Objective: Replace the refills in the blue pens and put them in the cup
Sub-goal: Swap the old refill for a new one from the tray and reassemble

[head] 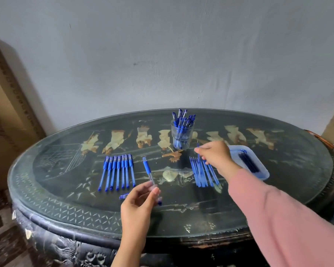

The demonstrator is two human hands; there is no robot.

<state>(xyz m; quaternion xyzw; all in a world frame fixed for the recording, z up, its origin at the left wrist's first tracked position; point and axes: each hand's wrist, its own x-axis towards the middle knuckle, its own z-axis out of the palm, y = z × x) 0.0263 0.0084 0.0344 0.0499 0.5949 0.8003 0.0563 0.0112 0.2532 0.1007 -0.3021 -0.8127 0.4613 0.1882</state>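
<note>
**Pen point(147, 168) in the left hand point(138, 203), refill point(198, 150) in the right hand point(214, 154)**

The left hand's fingers point(154, 189) are closing round the near end of the pen's clear barrel, and its blue grip is pointing away toward the cup point(182, 138). The right hand's thumb and fingers are pinching the thin blue refill, holding it nearly upright over the far end of the row of refills point(201, 173) lying side by side.

The cup is standing just beyond the right hand, packed with blue pens. All this is sitting on a dark, oval, glass-topped surface point(69, 205) inlaid with pale figures. A grey wall point(162, 54) is rising behind it and a cardboard box point(6, 116) is leaning at the left.

A row of pens point(118, 171) is lying left of the held pen. A loose blue cap point(123, 196) is lying beside the left hand. A clear tray point(262, 170) of dark refills is sitting to the right, partly hidden behind the pink sleeve point(278, 214).
</note>
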